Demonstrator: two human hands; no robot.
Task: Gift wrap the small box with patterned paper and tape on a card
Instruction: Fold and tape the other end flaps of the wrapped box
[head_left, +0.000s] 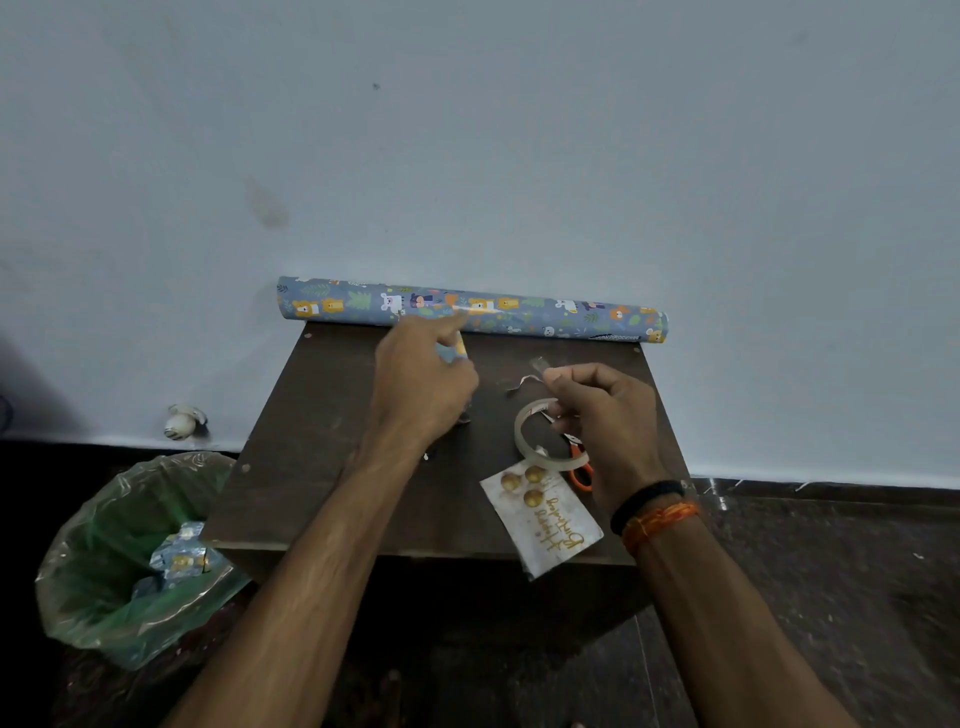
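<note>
Where the brown table (311, 467) meets the pale wall, one roll of patterned paper (545, 314) lies across the frame just above centre, blue-grey with bears, leaves and small animals printed on it. The small box (457, 349) shows only as a sliver of the same pattern under the left hand (423, 384), which curls round it at frame centre, index finger stretched toward the roll. The right hand (605, 415), right of centre, pinches a strip of clear tape (537, 366) between thumb and forefinger; its lower fingers loop the one tape ring (540, 441). One card (543, 519), white with gold lettering and three gold balloons, lies lower right of centre, overhanging the table's near edge. One pair of orange-handled scissors (582, 470) peeks out beside the wrist. One green-lined bin (104, 571) at lower left holds paper scraps (179, 558).
</note>
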